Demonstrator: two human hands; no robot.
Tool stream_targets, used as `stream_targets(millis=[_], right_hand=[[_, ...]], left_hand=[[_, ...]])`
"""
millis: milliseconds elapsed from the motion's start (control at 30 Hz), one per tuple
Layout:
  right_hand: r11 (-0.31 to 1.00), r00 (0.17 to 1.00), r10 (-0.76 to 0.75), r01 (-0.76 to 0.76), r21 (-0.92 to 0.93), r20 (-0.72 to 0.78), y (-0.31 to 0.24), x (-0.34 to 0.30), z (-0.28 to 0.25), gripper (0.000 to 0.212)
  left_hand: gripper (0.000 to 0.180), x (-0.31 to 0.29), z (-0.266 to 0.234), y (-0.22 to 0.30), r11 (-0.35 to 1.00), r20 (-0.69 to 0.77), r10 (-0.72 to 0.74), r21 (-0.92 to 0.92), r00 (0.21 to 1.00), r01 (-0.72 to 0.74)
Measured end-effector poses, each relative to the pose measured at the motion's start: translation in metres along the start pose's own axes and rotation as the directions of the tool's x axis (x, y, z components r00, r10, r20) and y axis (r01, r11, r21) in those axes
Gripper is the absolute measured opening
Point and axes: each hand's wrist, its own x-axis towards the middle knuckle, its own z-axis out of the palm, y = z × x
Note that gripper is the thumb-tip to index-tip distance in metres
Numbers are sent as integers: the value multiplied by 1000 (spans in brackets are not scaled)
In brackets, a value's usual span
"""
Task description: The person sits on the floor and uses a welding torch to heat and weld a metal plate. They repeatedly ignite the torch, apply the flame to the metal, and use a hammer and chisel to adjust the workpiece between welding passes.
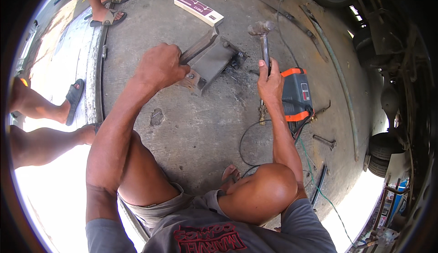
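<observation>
My left hand [162, 68] is closed around the near end of a flat dark metal bar [199, 46]. The bar slants away to the right, and its far end lies at the upper edge of a grey metal bracket [212, 63] on the concrete. A plate with holes [194, 77] shows at the bracket's near end, just below my left fist. In my right hand [271, 83], the handle of a hammer [262, 28] is gripped, its steel head raised to the right of the bracket. Whether the bar touches the bracket is unclear.
An orange and black welding machine [298, 91] with cables stands beside my right forearm. Beyond the bracket lies a white and purple box [198, 10]. A bolt [324, 141] and a long pipe [337, 75] lie rightward, near a vehicle's tyres [385, 152]. Other people's sandalled feet [75, 98] are leftward.
</observation>
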Motion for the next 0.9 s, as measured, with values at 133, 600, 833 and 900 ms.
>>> stream_targets(millis=[133, 600, 833, 900], right_hand=[[998, 1000, -8, 10, 69, -17, 22, -7, 13, 40], [998, 1000, -9, 11, 58, -30, 19, -6, 9, 35], [963, 954, 213, -168, -211, 213, 84, -21, 50, 42], [980, 964, 185, -166, -108, 191, 81, -20, 46, 42]], left_hand=[[39, 4, 16, 14, 997, 65, 73, 24, 995, -75], [38, -14, 80, 53, 907, 296, 376, 77, 878, -415], [38, -21, 93, 62, 885, 340, 416, 63, 844, -461], [29, -24, 94, 63, 876, 414, 405, 79, 815, -476]])
